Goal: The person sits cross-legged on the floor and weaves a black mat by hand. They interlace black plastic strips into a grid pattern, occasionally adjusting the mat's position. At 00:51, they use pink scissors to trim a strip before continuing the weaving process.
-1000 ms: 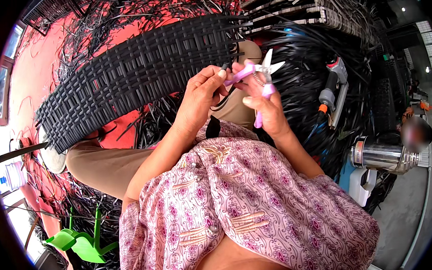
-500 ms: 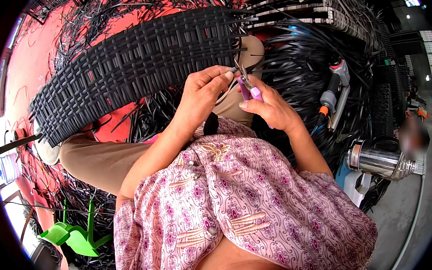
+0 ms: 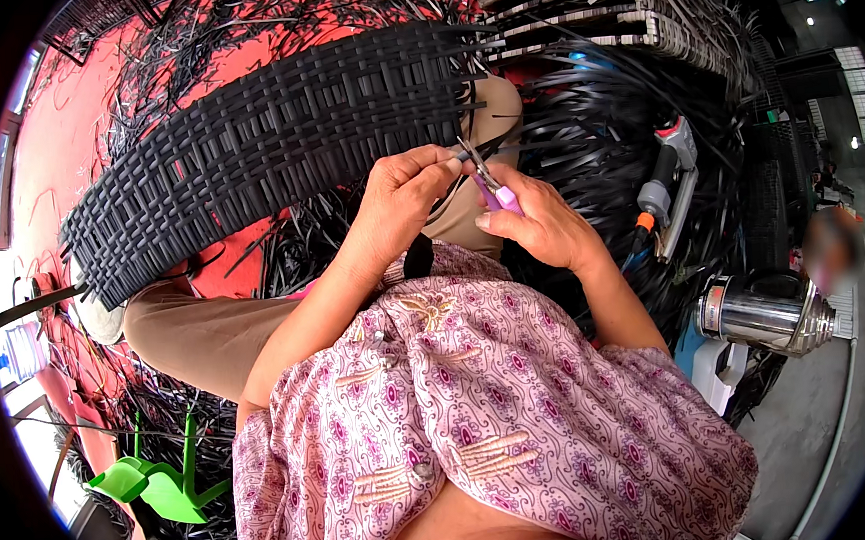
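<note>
Taking the middle of the view as the clock's centre, the left hand (image 3: 408,181) is at 12 o'clock, its thumb and index finger pinched together on a thin dark strip (image 3: 463,154), the other fingers curled in toward the palm. At 2 o'clock the right hand (image 3: 539,220) has its fingers closed around the purple-pink handles of small snips (image 3: 500,195), its thumb lying along the near side. The snips' blades point toward 12 o'clock, right beside the left fingertips and at the strip; whether they have bitten into it I cannot tell. Between 10 and 11 o'clock a curved black woven panel (image 3: 264,151) stretches from near the left foot to the knee, with loose ends sticking out along its 12 o'clock end. Whether the strip joins the panel is too small to see. A heap of black strands (image 3: 582,109) lies between 1 and 2 o'clock, with paler woven frames (image 3: 651,29) beyond it at 1 o'clock. A grey and red power tool (image 3: 662,184) rests on the strands toward 2 o'clock, a shiny metal canister (image 3: 756,310) sits just past 3 o'clock, and 2 green dustpans (image 3: 173,497) lie near 8 o'clock.
</note>
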Demonstrator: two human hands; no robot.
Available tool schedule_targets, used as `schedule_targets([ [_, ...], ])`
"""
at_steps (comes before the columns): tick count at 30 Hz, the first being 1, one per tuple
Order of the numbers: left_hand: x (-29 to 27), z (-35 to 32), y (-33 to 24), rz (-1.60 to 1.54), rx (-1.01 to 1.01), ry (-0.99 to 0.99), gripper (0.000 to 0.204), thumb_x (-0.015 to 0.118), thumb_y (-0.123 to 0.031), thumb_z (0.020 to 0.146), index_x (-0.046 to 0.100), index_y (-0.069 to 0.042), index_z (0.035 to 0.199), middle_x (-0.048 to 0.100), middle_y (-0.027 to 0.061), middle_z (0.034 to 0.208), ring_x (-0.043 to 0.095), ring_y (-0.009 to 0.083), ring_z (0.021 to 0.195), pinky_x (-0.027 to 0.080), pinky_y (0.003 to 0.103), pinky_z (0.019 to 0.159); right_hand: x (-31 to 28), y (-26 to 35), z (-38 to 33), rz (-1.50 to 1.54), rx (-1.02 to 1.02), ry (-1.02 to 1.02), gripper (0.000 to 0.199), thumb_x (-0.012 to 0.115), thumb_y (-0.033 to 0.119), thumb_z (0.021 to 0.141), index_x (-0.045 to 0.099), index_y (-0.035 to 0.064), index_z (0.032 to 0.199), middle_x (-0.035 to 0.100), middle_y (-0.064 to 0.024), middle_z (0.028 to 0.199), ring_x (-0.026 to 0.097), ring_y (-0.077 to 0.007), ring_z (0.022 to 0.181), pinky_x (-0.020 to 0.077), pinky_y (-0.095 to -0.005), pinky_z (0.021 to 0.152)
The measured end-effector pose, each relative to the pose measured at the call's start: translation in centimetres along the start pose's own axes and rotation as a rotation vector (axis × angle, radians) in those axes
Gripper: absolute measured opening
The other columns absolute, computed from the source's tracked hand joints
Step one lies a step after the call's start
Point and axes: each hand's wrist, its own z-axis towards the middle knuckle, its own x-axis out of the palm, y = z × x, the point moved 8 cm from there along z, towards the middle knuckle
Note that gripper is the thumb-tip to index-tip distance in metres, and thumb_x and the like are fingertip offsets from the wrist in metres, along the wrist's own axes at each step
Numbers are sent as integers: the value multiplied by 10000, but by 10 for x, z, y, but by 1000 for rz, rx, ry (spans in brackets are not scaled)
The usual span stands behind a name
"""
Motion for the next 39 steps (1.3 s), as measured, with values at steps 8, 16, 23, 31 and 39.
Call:
schedule_targets([
  [8, 5, 0, -1, 37, -16, 30, 234, 586, -184, 992, 738, -11, 1032, 417, -113, 631, 326, 1, 557, 251, 200, 511, -4, 2, -7, -170, -29, -37, 539, 640, 365, 856, 554, -28, 1215, 669, -223, 963, 650, -411, 948, 490, -477, 842],
  [16, 11, -5, 4, 4, -56, 58, 235, 552, -181, 997, 726, -24, 993, 412, -105, 624, 299, 4, 526, 212, 207, 488, 2, 0, -22, -196, -23, -200, 430, 680, 375, 863, 590, -5, 1043, 660, -208, 783, 658, -421, 760, 495, -489, 682],
  [23, 17, 4, -7, -54, 43, -19, 227, 574, -229, 1021, 701, -42, 1000, 534, -67, 717, 416, 36, 592, 288, 207, 543, -132, -44, -131, -237, 57, -1128, 688, 748, 404, 833, 516, 12, 1350, 604, -196, 1201, 605, -366, 1081, 483, -434, 963],
  [31, 27, -8, -36, 170, 405, 125, 159, 656, -83, 946, 765, -21, 1044, 511, 9, 964, 492, 128, 916, 406, 243, 807, -223, -68, -229, -691, 517, -1415, 768, 719, 420, 893, 445, -45, 1440, 522, -254, 1410, 505, -361, 1308, 380, -447, 1116],
  [39, 6, -25, -47, 115, 370, 27, 175, 683, -157, 966, 769, -66, 1089, 474, -17, 849, 453, 108, 834, 406, 255, 744, -12, 62, -14, 60, -370, -235, 440, 631, 270, 979, 556, 30, 1340, 580, -159, 1370, 575, -301, 1265, 446, -372, 1058],
])
